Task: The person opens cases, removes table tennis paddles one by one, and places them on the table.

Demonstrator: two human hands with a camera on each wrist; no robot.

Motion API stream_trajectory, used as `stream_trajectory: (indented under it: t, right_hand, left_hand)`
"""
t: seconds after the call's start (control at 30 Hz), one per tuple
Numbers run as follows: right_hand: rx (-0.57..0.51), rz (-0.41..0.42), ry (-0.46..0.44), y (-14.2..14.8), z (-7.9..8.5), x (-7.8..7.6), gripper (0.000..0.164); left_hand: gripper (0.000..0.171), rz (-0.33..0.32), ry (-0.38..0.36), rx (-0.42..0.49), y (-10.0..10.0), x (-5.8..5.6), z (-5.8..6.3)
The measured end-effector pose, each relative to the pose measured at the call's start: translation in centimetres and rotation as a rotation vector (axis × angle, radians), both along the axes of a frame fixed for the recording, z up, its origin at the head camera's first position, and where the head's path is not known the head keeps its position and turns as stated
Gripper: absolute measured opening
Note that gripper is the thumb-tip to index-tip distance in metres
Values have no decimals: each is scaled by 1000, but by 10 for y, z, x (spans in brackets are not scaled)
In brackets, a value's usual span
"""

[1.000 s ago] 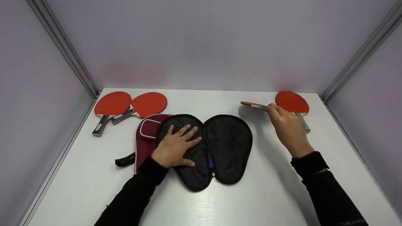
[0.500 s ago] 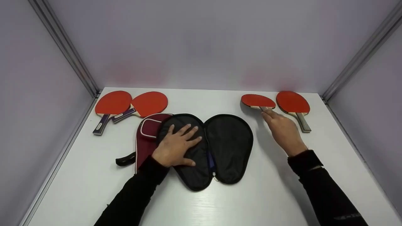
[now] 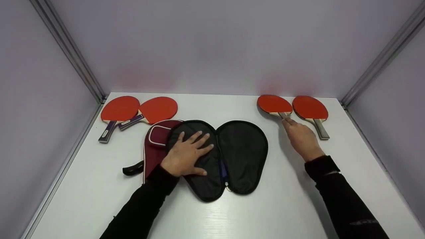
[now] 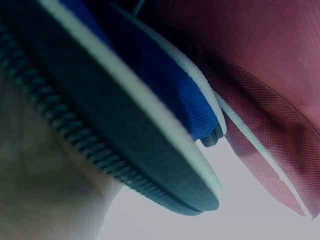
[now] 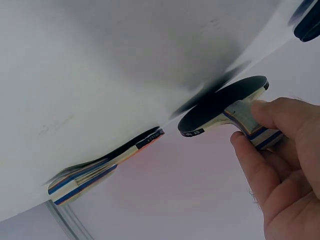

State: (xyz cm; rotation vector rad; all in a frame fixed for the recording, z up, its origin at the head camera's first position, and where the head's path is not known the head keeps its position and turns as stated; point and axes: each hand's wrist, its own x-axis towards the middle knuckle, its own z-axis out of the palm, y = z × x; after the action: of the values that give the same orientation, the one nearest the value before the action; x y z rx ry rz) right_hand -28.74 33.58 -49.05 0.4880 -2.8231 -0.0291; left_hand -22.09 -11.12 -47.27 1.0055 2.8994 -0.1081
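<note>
My left hand lies spread, fingers straight, on the left half of an unzipped black-lined paddle case. A bit of blue shows at the case's fold, and its blue outer cloth appears in the left wrist view. With thumb and fingers, my right hand grips the handle of a red-faced table tennis paddle at the back right. In the right wrist view that paddle's black underside faces the white table. A second paddle lies flat just to its right, its handle pointing forward.
Partly under the open case is a maroon case with white piping and a black strap. Two more red paddles, one left and one right, lie at the back left with handles crossing. Pale walls enclose the table.
My right hand has turned the paddle from edge-on to red face up and brought it down beside the second paddle. My left hand stays on the case.
</note>
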Motion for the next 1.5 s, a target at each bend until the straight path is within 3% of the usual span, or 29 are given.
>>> stream_trajectory:
  t: [0.37, 0.63, 0.87, 1.0, 1.17, 1.5]
  right_hand:
    - [42, -49, -71, 11, -9, -3, 27]
    - [85, -5, -92, 21, -12, -5, 24]
    - [3, 11, -118, 19, -5, -1, 17]
    - [-71, 31, -146, 6, 3, 7, 28]
    - [-58, 105, -154, -19, 11, 20, 54]
    - [16, 223, -137, -61, 21, 53, 67]
  left_hand:
    - [95, -1, 3, 0, 1, 1, 2]
    - [95, -1, 4, 1, 2, 1, 3]
    - [96, 8, -13, 2, 2, 0, 2]
    - [96, 4, -3, 3, 2, 0, 1]
    - [95, 2, -3, 5, 1, 0, 0]
    - [90, 4, -52, 47, 0, 0, 9]
